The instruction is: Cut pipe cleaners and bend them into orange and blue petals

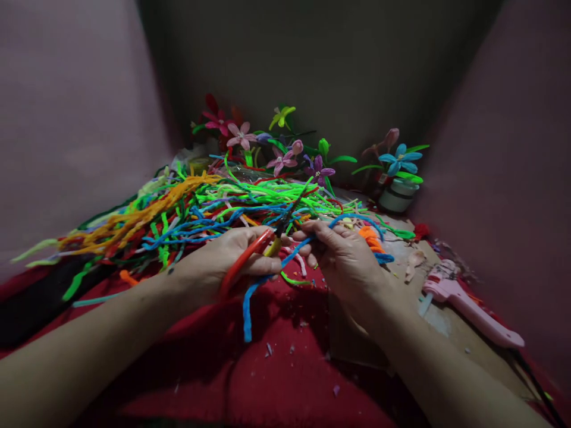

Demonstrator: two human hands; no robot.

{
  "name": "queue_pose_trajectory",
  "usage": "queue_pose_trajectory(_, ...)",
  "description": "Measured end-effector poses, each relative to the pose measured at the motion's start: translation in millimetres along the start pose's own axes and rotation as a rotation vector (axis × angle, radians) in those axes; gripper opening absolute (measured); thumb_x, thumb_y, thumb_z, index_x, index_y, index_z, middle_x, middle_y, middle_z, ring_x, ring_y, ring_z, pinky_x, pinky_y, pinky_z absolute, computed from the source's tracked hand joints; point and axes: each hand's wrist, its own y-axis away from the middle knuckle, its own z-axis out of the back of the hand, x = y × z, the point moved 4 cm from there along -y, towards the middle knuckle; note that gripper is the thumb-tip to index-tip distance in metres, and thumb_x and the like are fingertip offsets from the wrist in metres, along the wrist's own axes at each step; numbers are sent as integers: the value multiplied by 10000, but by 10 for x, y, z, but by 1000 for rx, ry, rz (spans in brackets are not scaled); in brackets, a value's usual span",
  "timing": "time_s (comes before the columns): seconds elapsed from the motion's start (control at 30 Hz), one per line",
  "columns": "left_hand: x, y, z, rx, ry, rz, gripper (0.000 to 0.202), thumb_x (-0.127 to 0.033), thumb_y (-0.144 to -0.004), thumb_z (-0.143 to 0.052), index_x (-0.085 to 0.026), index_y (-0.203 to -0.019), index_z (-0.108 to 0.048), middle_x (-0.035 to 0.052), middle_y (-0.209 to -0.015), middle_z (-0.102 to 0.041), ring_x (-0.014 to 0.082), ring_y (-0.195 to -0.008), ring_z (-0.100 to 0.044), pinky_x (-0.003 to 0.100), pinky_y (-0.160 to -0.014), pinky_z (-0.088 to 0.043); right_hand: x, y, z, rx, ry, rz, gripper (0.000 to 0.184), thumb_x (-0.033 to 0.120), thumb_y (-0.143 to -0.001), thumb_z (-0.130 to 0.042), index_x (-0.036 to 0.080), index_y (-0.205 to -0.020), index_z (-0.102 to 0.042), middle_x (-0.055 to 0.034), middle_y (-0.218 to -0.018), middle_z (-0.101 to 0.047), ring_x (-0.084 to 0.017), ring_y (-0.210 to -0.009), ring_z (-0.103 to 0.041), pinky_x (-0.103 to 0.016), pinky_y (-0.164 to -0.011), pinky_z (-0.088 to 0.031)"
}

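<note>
My left hand (227,258) grips red-handled pliers or cutters (243,261), their dark jaws pointing up and right toward a blue pipe cleaner (250,300). My right hand (345,255) pinches that same blue pipe cleaner between thumb and fingers, just right of the tool's jaws. The pipe cleaner's loose end hangs down over the red cloth (267,368) in front of me. An orange pipe cleaner piece (370,238) lies just behind my right hand.
A large heap of coloured pipe cleaners (191,208) spreads behind my hands. Finished pipe-cleaner flowers (281,157) stand at the back, one blue flower in a white pot (399,193). A pink glue gun (464,303) lies on cardboard at the right. Scraps litter the cloth.
</note>
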Motion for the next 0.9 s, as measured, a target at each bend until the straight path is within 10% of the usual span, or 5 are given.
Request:
queue_pose_trajectory(0.33, 53, -28, 38, 82, -55, 47, 211, -239, -687, -685, -174, -640, -489, -68, -506, -458, 42, -404, -404, 154, -372, -303, 190, -85, 209, -267, -116, 25, 241, 181, -854, -485, 108, -662, -611, -39, -538, -660, -46, -356, -497, -120, -298, -295)
queue_pose_trajectory(0.63, 77, -32, 91, 60, 13, 159, 243, -254, -625, -704, -182, -752, -510, -72, -486, -441, 36, -378, -359, 143, -349, -281, 221, -105, 199, -205, -143, 78, 186, 152, -834, -480, 115, -730, -629, -42, -594, -672, -72, -403, -537, -144, -326, -341)
queue_pose_trajectory(0.9, -52, -181, 356, -186, -192, -8, 384, -161, -579, -752, -188, -888, -525, -39, -655, -556, 68, -542, -515, 147, -475, -401, 196, -74, 160, -237, -145, 36, 66, 99, -701, -650, 92, -636, -660, 26, -480, -562, -52, -401, -510, -133, -329, -341)
